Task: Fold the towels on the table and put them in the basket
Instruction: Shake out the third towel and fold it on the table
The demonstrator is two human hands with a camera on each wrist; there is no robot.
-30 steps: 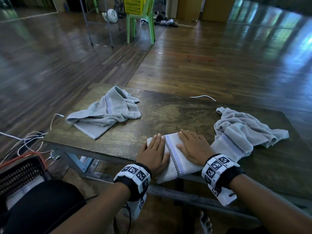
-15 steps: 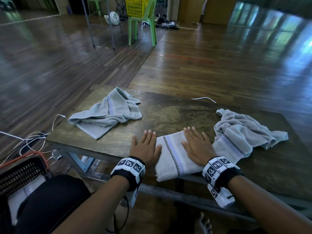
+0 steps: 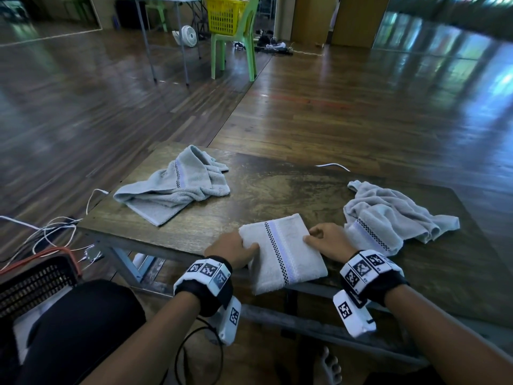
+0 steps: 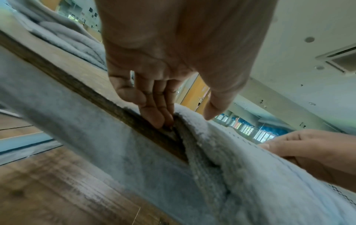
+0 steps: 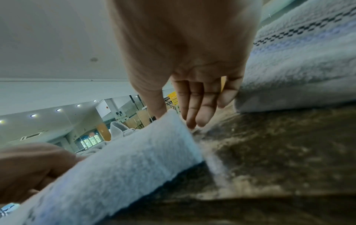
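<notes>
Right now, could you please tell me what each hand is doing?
Left hand: pinching the folded towel's left edge.
Right hand: pinching its right edge.

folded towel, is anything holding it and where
Both hands hold the folded towel by opposite side edges: the left hand pinches its left edge, the right hand its right edge, thumbs on top, fingers slipped underneath.

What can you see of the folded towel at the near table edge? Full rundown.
The folded towel is pale grey-white terry, a compact rectangle with a black checkered line and lilac band running down it. It lies flat on the wooden table, its near end overhanging the edge. The left hand pinches its left edge, thumb on top and fingers tucked beneath; the right hand takes the right edge the same way. It lies apart from the crumpled towel on the left; whether it touches the crumpled towel on the right is unclear.
</notes>
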